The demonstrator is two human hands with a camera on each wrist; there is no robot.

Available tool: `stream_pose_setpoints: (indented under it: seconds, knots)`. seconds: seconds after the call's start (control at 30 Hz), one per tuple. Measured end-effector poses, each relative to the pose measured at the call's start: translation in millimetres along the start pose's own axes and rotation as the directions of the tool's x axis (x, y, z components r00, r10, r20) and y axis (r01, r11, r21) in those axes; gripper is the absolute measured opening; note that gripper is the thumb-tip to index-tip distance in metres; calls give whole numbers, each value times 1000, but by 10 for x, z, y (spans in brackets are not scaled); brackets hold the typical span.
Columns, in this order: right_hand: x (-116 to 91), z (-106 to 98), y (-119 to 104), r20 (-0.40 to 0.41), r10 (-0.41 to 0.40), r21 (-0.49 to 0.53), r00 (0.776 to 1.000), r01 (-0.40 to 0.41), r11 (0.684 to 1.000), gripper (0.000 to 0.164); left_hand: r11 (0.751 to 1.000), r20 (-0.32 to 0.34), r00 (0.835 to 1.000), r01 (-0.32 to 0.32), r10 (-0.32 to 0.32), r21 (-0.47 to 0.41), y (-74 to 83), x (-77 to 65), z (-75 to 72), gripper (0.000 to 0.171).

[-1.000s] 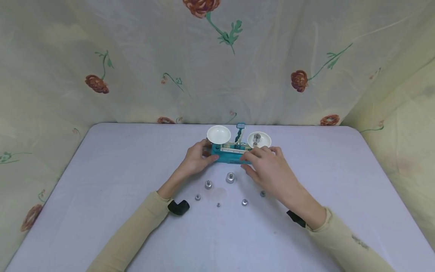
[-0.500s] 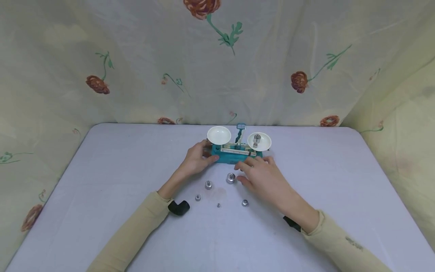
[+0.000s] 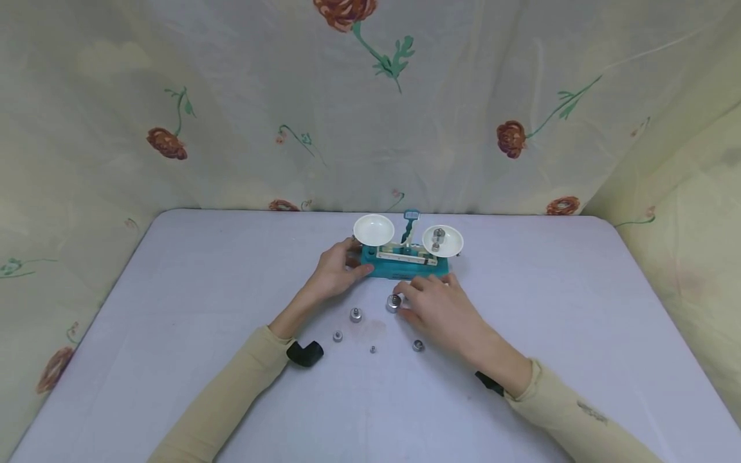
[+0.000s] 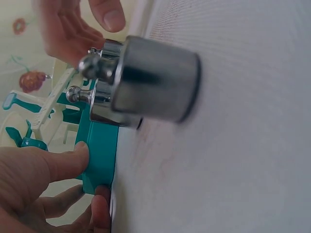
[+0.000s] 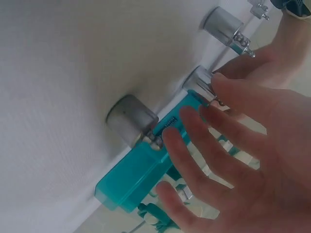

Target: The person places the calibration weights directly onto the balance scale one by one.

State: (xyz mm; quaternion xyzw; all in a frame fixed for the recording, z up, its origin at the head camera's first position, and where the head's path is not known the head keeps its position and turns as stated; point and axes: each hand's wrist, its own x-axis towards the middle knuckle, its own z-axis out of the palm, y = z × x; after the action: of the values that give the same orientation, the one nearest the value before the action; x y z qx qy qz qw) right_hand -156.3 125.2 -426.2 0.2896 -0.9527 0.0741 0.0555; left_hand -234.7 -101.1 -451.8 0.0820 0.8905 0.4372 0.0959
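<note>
A teal balance scale [image 3: 408,269] with two white pans stands toward the back of the table. My left hand [image 3: 336,270] grips the left end of its base, thumb on the front face, as the left wrist view shows on the teal base [image 4: 99,155]. My right hand [image 3: 442,312] reaches in front of the scale, fingers loosely bent and spread. Its thumb and index fingertip are right at the largest metal weight [image 3: 393,304], on either side of its right edge. In the right wrist view that knobbed weight [image 5: 196,80] appears partly behind the thumb and fingers.
The scale's right pan [image 3: 453,243] holds metal weights [image 3: 439,235]; its left pan [image 3: 373,229] is bare. Smaller weights stand on the table in front: one at left [image 3: 356,315], one below it [image 3: 338,336], a tiny one [image 3: 373,349] and another [image 3: 418,346].
My right hand has moved from the scale's right front down and left to the largest weight. A small weight at right is now hidden under it. My left hand stays put.
</note>
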Motion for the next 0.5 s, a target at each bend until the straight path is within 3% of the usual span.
stream_pose_setpoints:
  seconds: [0.5]
  knots:
    - [79,73,-48,30,-19,-15,999,19,1000,35,1000,7,1000,6,-6,-9,-19,3,-7,56]
